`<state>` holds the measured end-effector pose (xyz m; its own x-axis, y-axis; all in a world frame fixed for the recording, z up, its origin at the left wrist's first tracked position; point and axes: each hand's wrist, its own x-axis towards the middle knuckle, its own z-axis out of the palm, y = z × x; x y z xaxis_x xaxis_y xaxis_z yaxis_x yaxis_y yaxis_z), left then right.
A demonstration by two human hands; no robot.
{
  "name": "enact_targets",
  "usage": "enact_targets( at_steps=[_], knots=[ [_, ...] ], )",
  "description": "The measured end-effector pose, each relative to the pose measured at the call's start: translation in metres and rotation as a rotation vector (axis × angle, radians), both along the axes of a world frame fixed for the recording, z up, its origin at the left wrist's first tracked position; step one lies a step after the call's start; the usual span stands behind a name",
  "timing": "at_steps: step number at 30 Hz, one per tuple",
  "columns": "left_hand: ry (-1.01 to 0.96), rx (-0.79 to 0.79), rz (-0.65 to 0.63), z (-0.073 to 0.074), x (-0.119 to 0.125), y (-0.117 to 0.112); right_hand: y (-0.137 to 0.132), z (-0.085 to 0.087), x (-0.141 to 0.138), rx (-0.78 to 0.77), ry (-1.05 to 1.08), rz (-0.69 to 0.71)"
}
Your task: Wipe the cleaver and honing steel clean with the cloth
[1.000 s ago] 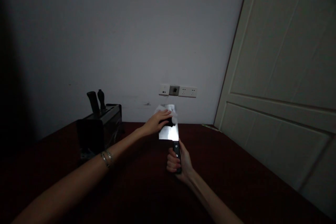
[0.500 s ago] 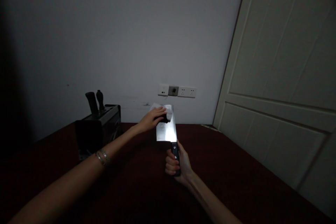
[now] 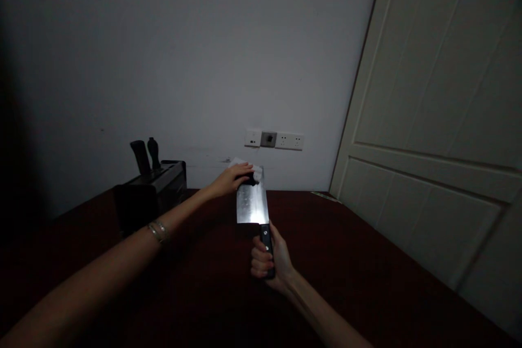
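Note:
A cleaver (image 3: pixel 251 206) with a broad shiny blade and a black riveted handle is held up over the dark red table, blade pointing away from me. My right hand (image 3: pixel 271 258) wraps its fingers round the handle. Across the upper part of the blade lies my left hand (image 3: pixel 234 176), its fingers pressing a white tissue-like piece (image 3: pixel 258 172) against the metal. Most of that piece is hidden under the fingers, so whether it is paper or cloth is unclear. A dark reflection shows on the blade just below the fingers.
On the left of the table (image 3: pixel 326 239) stands a dark knife block (image 3: pixel 150 187) with two black handles sticking up. Behind are a wall with sockets (image 3: pixel 289 141) and, at right, a pale panelled door (image 3: pixel 432 119). A thin flat strip (image 3: pixel 325 196) lies at the back edge.
Both hands and the cleaver have shifted slightly left. The left hand has moved a little up the blade towards its far end, baring more metal. The bright glare on the blade has shrunk.

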<state>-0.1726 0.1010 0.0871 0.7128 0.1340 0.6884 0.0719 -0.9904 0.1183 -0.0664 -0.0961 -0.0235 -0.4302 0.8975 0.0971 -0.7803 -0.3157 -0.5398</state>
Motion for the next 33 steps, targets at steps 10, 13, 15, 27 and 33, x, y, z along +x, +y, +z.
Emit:
enact_targets(
  at_steps=[10, 13, 15, 27, 33],
  knots=[
    [0.028, 0.050, 0.008, 0.005, 0.004, -0.001, 0.003, -0.005, 0.004, -0.034, -0.071, -0.002],
    [0.066, 0.083, -0.022, 0.003, 0.005, -0.012, 0.003, -0.005, 0.003, -0.043, -0.084, 0.026],
    [0.099, 0.095, -0.056, -0.001, 0.007, -0.022, 0.002, -0.003, 0.002, -0.050, -0.088, 0.036],
    [0.126, 0.065, -0.174, -0.016, 0.001, -0.070, 0.003, 0.006, 0.010, -0.011, -0.076, -0.010],
    [0.132, 0.076, -0.228, -0.030, -0.018, -0.091, 0.001, 0.015, 0.022, 0.012, -0.083, -0.075]
  ],
)
